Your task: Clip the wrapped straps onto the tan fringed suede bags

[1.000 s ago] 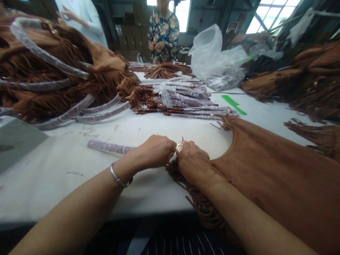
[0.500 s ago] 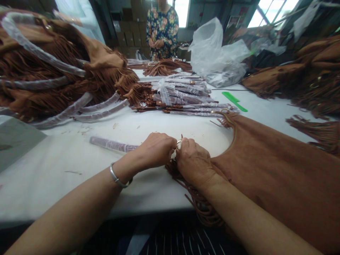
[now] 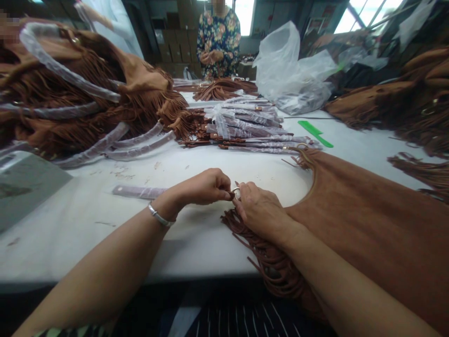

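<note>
A brown suede-like bag (image 3: 368, 210) lies flat on the right, its fringe (image 3: 270, 267) hanging by the table's front edge. At its near left corner my right hand (image 3: 261, 206) is closed around a gold-coloured metal ring (image 3: 236, 193). My left hand (image 3: 205, 187), a silver bangle on its wrist, pinches a small brown leather end at the ring. Behind that wrist lies a bag strap (image 3: 138, 192) in clear plastic wrap. It runs toward the pinched end, but my hand hides the part between. Whether the leather end passes through the ring I cannot tell.
Fringed brown bags (image 3: 140, 79) are heaped at the left, more (image 3: 379, 98) at the right. Wrapped straps (image 3: 245, 124) are stacked mid-table near a green comb-like tool (image 3: 315, 133) and a clear plastic bag (image 3: 294, 75). A grey box (image 3: 31, 187) stands left. A person (image 3: 219, 42) stands across.
My left hand has drawn slightly left and up from the ring, baring the pinched brown end. The wrapped strap's far end has shifted a little left. My right hand stays at the ring.
</note>
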The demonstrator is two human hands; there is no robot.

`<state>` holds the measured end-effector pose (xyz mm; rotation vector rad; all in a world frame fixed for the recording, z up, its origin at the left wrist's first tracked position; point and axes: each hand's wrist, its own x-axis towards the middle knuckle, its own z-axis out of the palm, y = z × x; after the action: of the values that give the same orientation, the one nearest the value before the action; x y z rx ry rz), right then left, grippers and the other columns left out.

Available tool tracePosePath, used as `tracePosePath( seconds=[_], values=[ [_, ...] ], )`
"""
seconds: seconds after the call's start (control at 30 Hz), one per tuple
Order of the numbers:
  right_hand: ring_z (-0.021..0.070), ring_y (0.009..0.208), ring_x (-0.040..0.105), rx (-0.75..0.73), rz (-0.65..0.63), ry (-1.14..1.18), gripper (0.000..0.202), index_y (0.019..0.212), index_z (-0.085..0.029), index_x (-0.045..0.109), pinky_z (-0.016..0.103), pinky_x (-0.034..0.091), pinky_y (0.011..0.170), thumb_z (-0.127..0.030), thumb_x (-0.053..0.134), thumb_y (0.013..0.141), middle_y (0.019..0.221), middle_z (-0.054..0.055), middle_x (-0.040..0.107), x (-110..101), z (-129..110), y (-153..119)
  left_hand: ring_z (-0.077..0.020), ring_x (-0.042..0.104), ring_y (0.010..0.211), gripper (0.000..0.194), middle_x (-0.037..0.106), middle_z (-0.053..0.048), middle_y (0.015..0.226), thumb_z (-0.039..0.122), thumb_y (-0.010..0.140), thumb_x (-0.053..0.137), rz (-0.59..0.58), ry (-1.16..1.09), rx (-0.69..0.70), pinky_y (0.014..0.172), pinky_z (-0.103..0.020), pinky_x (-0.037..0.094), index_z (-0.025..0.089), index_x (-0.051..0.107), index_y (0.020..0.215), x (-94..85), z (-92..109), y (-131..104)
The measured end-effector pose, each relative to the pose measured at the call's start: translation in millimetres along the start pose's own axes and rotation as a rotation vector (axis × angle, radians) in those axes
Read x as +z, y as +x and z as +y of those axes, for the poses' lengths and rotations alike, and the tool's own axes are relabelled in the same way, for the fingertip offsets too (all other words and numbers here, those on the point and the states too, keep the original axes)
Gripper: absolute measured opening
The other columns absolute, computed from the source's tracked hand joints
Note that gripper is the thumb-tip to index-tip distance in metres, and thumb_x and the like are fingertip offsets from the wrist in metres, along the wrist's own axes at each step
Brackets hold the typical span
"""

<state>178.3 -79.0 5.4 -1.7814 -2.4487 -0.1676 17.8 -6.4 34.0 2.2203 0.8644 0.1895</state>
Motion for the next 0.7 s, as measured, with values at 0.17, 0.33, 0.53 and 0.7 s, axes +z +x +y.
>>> tracePosePath(
  seconds=[0.17, 0.33, 0.53, 0.7],
  values=[
    [0.0211, 0.078, 0.056, -0.05, 0.002, 0.048, 0.023, 0.101, -0.014, 0.048, 0.029, 0.041, 0.062, -0.031, 0.042, 0.088, 0.091, 0.008, 0.054, 0, 6, 1, -0.0044, 0.039, 0.04, 0.021, 0.049, 0.003, 0.051, 0.024, 0.07, 0.058, -0.066, -0.279, -0.04, 0.038, -0.016, 0.031, 0.006, 0.065, 0.078, -3.2, -6, 0],
    [0.0209, 0.078, 0.056, 0.005, 0.017, 0.062, 0.022, 0.099, -0.013, 0.048, 0.029, 0.04, 0.062, -0.03, 0.044, 0.087, 0.091, 0.009, 0.054, 2, 5, 2, -0.0038, 0.038, 0.038, 0.019, 0.046, 0.005, 0.048, 0.024, 0.068, 0.061, 0.02, -0.43, -0.053, 0.036, -0.016, 0.033, 0.006, 0.064, 0.074, 2.8, -10, 3],
    [0.0198, 0.075, 0.056, -0.089, -0.034, 0.071, 0.02, 0.097, -0.013, 0.047, 0.028, 0.038, 0.06, -0.031, 0.041, 0.087, 0.091, 0.009, 0.055, -2, 9, 3, -0.0033, 0.037, 0.038, 0.018, 0.049, 0.004, 0.048, 0.023, 0.069, 0.062, 0.007, -0.419, -0.062, 0.036, -0.015, 0.031, 0.006, 0.066, 0.074, 1.3, -10, 2],
    [0.0211, 0.076, 0.058, -0.207, -0.088, 0.059, 0.018, 0.097, -0.012, 0.047, 0.029, 0.037, 0.062, -0.025, 0.039, 0.087, 0.086, 0.009, 0.058, -8, 12, 6, -0.0051, 0.044, 0.044, 0.013, 0.058, 0.001, 0.053, 0.017, 0.064, 0.064, -0.069, -0.351, -0.029, 0.042, -0.015, 0.034, 0.006, 0.067, 0.071, -8.0, -10, 6]
  ],
)
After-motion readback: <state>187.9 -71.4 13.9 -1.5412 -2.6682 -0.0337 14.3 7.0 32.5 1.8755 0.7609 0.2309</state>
